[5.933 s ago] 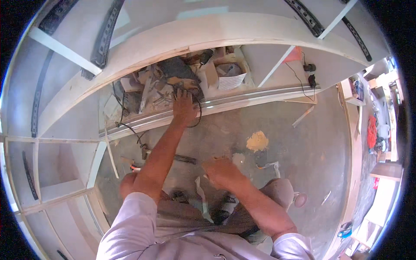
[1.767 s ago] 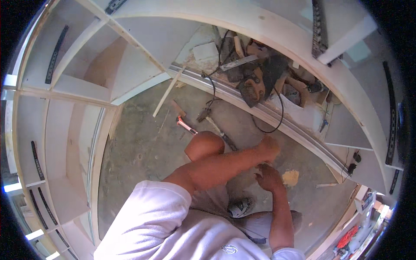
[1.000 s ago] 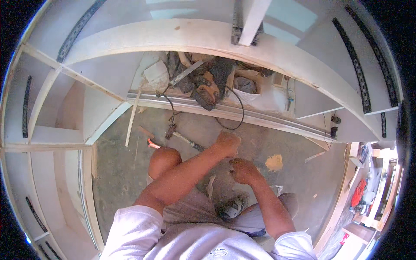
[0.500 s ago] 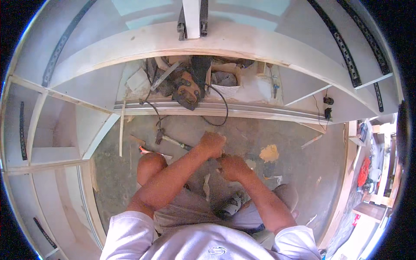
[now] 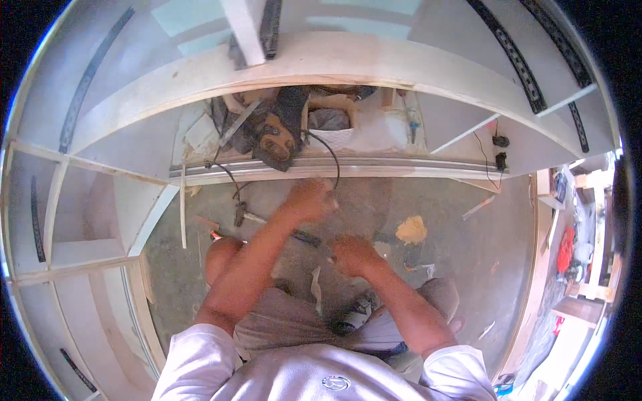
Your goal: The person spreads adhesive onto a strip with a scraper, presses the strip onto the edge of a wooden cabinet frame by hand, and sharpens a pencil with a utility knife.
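Observation:
My left hand [image 5: 311,200] is over the floor in front of the cabinet's metal-tracked edge. Its fingers are curled, and whatever they hold is too small or blurred to name. Lower and to the right is my right hand [image 5: 354,255], closed like a fist with the thumb side toward the left; its contents are hidden. A gap separates the two hands. Beneath my left forearm lies a hammer [image 5: 256,218] on the floor, its head to the left and its dark grip showing on the other side of the arm.
A dusty power tool [image 5: 277,144] with a black cable sits inside the cabinet, beside an open carton [image 5: 330,137]. A tan patch [image 5: 411,229] and scraps mark the floor. Black drawer slides [image 5: 511,60] line the white panels. A thin wood strip [image 5: 183,207] lies left.
My left hand has moved up and away from my right hand, widening the gap between them. My right hand has shifted only slightly. The whole view has swung a little.

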The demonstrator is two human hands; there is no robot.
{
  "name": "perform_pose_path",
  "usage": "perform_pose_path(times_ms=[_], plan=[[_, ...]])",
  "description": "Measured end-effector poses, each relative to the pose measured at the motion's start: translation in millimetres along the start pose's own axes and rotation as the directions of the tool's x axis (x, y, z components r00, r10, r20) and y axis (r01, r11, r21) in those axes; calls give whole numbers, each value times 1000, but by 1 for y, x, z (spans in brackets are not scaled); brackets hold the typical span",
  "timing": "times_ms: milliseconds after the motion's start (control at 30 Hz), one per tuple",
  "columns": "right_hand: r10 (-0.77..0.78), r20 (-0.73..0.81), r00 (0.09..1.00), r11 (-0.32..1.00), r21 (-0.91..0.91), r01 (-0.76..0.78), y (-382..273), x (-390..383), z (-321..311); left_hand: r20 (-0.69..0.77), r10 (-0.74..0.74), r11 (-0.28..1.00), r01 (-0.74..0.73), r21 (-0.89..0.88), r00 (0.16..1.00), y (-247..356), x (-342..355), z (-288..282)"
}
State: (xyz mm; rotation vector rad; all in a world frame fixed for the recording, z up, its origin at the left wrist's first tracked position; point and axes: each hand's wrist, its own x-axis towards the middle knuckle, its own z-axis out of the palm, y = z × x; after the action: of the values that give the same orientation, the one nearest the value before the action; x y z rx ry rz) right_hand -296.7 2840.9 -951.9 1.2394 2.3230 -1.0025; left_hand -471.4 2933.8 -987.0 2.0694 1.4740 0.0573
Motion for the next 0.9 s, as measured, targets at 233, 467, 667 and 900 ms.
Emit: perform_pose_path(times_ms=[233, 467, 667, 900], plan=[[-56, 12, 998, 993, -107, 56, 25, 9, 27, -646, -126, 961, 255, 109, 753, -151, 76, -85], [-45, -69, 997, 998, -41, 42, 16, -7, 26, -532, -204, 932, 329, 152, 822, -217, 122, -81], [-109, -201, 974, 993, 14, 114, 5, -15, 23, -518, -356, 894, 445, 54, 778, -235, 141, -134], [-51, -71, 996, 999, -13, 50, 20, -5, 24, -246, -35, 994, 60, 94, 969, -230, 112, -199]])
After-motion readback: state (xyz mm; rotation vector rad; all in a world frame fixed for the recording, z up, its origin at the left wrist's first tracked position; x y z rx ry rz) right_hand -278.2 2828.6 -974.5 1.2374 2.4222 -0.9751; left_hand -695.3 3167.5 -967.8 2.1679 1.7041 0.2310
